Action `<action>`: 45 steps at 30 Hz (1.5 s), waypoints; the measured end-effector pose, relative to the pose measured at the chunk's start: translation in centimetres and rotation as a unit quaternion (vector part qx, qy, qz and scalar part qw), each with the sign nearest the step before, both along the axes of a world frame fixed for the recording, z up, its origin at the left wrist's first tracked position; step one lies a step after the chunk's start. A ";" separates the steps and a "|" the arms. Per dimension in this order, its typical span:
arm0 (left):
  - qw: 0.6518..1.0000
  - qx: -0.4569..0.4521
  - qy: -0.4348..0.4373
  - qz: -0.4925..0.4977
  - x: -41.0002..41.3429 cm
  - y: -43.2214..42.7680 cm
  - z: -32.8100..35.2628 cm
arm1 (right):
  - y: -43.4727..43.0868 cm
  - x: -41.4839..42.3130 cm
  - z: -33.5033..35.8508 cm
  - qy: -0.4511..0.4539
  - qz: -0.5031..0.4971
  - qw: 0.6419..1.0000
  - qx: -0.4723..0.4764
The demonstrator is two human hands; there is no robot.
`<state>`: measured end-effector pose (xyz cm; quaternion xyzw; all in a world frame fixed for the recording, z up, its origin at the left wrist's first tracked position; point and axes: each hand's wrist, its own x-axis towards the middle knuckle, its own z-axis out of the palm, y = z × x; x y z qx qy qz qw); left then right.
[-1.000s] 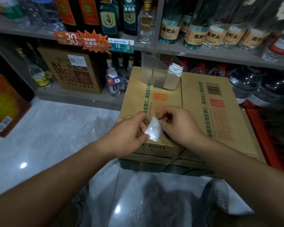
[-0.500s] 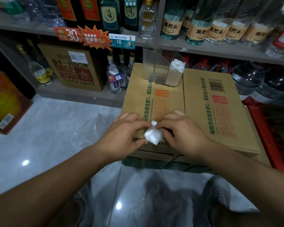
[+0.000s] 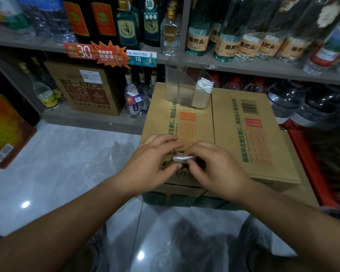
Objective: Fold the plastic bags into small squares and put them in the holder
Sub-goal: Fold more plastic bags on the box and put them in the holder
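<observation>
Both hands meet over the near edge of the cardboard carton (image 3: 243, 138) — the left hand (image 3: 155, 160) and the right hand (image 3: 216, 169) each pinch the folded plastic bag (image 3: 183, 159), a small silvery-white wad between their fingertips. At 12 o'clock from the hands the clear plastic holder (image 3: 182, 89) stands upright on the carton's far end, with folded bags (image 3: 204, 85) stacked in its right compartment. At 9 o'clock, loose clear bags (image 3: 114, 156) lie on the floor (image 3: 47, 173)
</observation>
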<state>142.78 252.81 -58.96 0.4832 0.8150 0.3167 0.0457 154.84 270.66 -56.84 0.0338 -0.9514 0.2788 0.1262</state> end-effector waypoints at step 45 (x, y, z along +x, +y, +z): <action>0.933 0.115 -0.274 0.203 -14.9 13.0 4.9 | 15.4 -16.0 1.4 0.148 -0.124 0.974 0.122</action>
